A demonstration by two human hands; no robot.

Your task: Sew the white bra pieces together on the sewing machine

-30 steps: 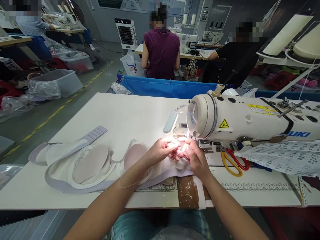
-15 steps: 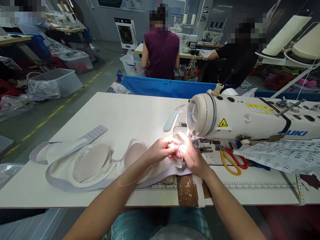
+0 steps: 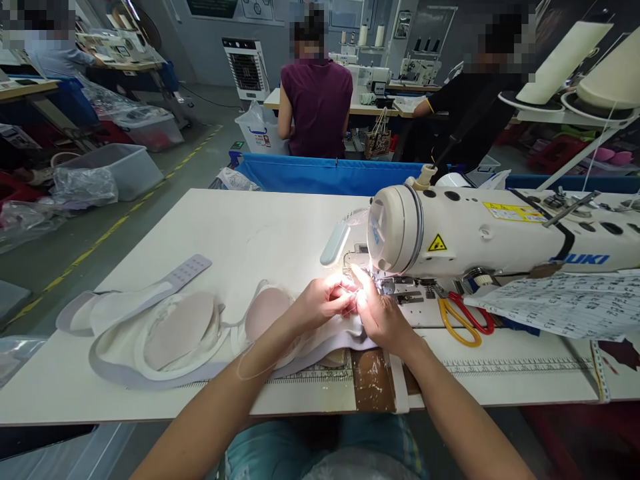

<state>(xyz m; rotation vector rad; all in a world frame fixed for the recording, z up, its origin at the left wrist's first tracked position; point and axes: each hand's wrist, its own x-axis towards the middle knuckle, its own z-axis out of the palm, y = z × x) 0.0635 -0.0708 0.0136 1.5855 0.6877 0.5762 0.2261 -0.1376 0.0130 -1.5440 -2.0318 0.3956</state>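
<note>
A white bra (image 3: 183, 327) with pale pink cups and lilac edging lies stretched along the table, its hook-and-eye tape at the far left. Its right end runs up under my hands beside the sewing machine's (image 3: 450, 230) needle area. My left hand (image 3: 327, 300) is closed, fingertips pinched on the bra's end. Against those fingertips, my right hand (image 3: 383, 317) pinches the same end, its index finger pointing toward the needle. Bright lamp glare washes out the exact spot between the fingers. A thin clear loop of thread (image 3: 243, 373) hangs by my left forearm.
Yellow-handled scissors (image 3: 463, 327) and a red-handled pair (image 3: 483, 320) lie right of my hands. A sheet of handwritten paper (image 3: 565, 307) hangs off the machine. Thread cones (image 3: 565, 60) stand at upper right. A printed ruler (image 3: 515, 367) runs along the front edge. Co-workers sit beyond.
My right hand has turned and shifted slightly left, its index finger now straighter toward the needle. My left hand keeps its pinch. The whole view has shifted a little.
</note>
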